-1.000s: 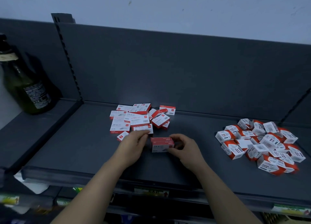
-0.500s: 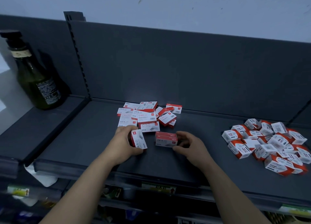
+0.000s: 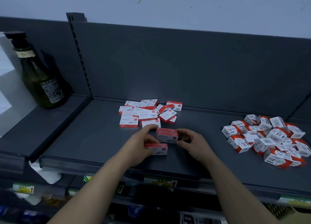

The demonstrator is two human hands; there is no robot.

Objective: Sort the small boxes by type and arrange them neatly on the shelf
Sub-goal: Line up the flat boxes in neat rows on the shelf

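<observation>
On the dark grey shelf (image 3: 94,139) lies a loose heap of flat red-and-white staple boxes (image 3: 144,113) near the back. In front of it stands a small stack of staple boxes (image 3: 166,135). My right hand (image 3: 191,142) holds the stack's right end with curled fingers. My left hand (image 3: 143,143) grips another staple box (image 3: 158,149) just in front of the stack, its fingertips also touching the stack's left end. A heap of cube-shaped white-and-orange paper clip boxes (image 3: 267,138) lies at the right.
A dark green bottle (image 3: 40,79) with a black cap stands on the neighbouring shelf at the left, beside a slotted upright (image 3: 80,55). The shelf's front edge carries price labels (image 3: 159,181). Lower shelves with goods show below.
My left hand picked a staple box from the heap's front and brought it down in front of the stack. The stack looks one box taller. My right hand stayed at the stack.
</observation>
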